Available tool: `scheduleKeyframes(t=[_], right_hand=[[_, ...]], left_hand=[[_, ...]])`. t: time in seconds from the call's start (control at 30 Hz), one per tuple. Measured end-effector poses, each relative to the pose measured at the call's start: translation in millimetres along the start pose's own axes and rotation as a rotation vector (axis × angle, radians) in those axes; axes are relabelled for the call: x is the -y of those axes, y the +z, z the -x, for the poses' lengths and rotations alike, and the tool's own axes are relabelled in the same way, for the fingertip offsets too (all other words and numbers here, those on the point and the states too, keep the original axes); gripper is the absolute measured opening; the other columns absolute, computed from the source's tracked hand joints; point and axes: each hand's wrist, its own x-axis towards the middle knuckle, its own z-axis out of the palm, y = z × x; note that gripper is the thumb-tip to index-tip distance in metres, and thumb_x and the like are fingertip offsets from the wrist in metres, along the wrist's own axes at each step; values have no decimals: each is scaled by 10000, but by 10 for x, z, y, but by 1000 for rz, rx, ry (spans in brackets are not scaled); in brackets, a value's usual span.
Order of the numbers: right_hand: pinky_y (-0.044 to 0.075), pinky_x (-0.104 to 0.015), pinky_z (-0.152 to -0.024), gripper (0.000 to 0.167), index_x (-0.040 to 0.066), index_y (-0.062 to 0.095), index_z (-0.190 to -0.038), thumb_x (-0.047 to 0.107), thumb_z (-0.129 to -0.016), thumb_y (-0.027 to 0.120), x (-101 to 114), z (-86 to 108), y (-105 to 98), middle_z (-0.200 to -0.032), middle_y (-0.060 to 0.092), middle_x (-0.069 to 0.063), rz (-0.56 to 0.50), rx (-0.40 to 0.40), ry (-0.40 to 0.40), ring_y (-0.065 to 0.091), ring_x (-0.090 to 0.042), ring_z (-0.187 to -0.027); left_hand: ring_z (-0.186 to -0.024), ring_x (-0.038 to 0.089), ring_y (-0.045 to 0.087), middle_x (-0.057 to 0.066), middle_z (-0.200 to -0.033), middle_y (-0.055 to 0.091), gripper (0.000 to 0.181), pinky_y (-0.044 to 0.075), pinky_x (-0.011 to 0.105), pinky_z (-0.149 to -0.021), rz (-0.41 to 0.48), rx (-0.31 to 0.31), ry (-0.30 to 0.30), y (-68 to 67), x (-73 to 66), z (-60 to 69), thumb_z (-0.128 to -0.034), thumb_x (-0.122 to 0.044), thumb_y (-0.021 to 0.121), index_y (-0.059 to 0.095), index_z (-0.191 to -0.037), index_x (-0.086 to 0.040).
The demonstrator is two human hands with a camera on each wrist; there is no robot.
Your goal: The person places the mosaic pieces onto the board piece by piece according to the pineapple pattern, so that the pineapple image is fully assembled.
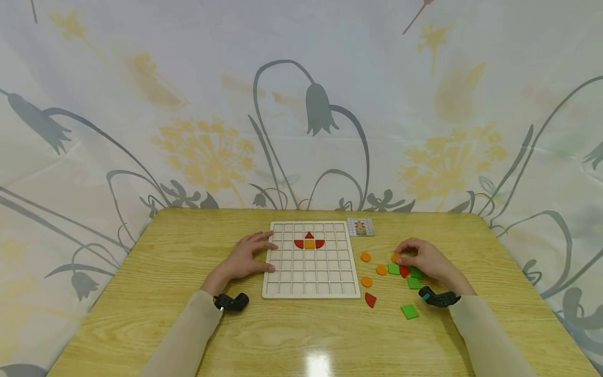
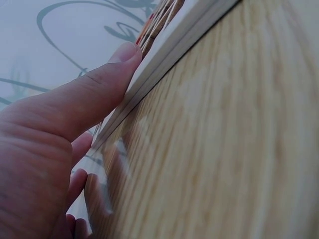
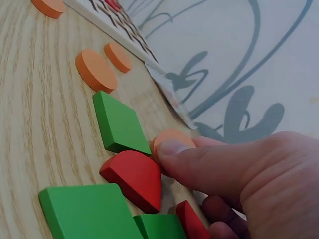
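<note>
My left hand [image 1: 248,257] rests at the left edge of a wooden grid board [image 1: 287,289], its thumb touching the board's side in the left wrist view. On the board sit a red triangle [image 1: 309,235], an orange square [image 1: 309,244] and red curved pieces [image 1: 320,243] on either side of it. Right of the board, my right hand [image 1: 424,258] pinches an orange disc [image 3: 174,137] between thumb and finger. Just beside that disc lie a green square [image 3: 118,122] and a red quarter-circle piece [image 3: 135,178]. More green [image 3: 89,211] and red pieces lie close under the hand.
A small pattern card [image 1: 360,227] lies at the board's upper right corner. Between board and right hand are loose orange discs [image 1: 366,281]. Nearer the front are a red quarter-circle [image 1: 370,299] and a green square [image 1: 409,311]. A patterned curtain [image 1: 301,157] hangs behind the table.
</note>
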Motion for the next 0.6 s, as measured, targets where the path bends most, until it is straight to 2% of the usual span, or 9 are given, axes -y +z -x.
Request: scheduleKeyframes(t=[0.13, 0.23, 0.33, 0.47, 0.6], right_hand=[[503, -281, -710, 161, 12, 663, -1036, 133, -939, 706, 14, -7, -18, -992, 680, -97, -62, -15, 16, 612, -197, -834], [497, -269, -702, 134, 15, 661, -1024, 121, -948, 694, 29, -15, -12, -973, 683, -85, -59, -63, 19, 612, -191, -838], [508, -261, -710, 158, 4, 659, -1056, 125, -958, 684, 54, -22, 11, -995, 681, -105, -50, -132, 24, 617, -197, -862], [536, -255, -678, 217, -32, 650, -1113, 131, -970, 668, 104, -36, 59, -1052, 682, -181, -116, -201, 43, 655, -184, -872], [503, -248, -628, 245, -24, 696, -1105, 177, -964, 685, 166, -82, 138, -1074, 692, -190, -153, -237, 48, 632, -155, -816]], left_hand=[[-1461, 395, 235, 102, -1566, 384, 521, 150, 641, -1139, 1, -5, 2, -2, -3, 4, -829, -369, 811, 676, -1277, -139], [-1459, 395, 240, 101, -1563, 389, 519, 154, 642, -1137, 2, -9, 5, -2, -3, 5, -827, -368, 812, 679, -1273, -140], [-1458, 396, 242, 102, -1562, 391, 520, 155, 643, -1136, 6, -11, 8, -2, -2, 5, -826, -366, 814, 679, -1273, -138], [-1457, 397, 241, 103, -1564, 388, 522, 154, 642, -1136, 5, -8, 9, 0, -2, 8, -830, -366, 811, 675, -1279, -138], [-1457, 396, 243, 99, -1567, 384, 526, 151, 639, -1139, 2, -5, 10, 1, -1, 7, -832, -368, 809, 672, -1284, -139]])
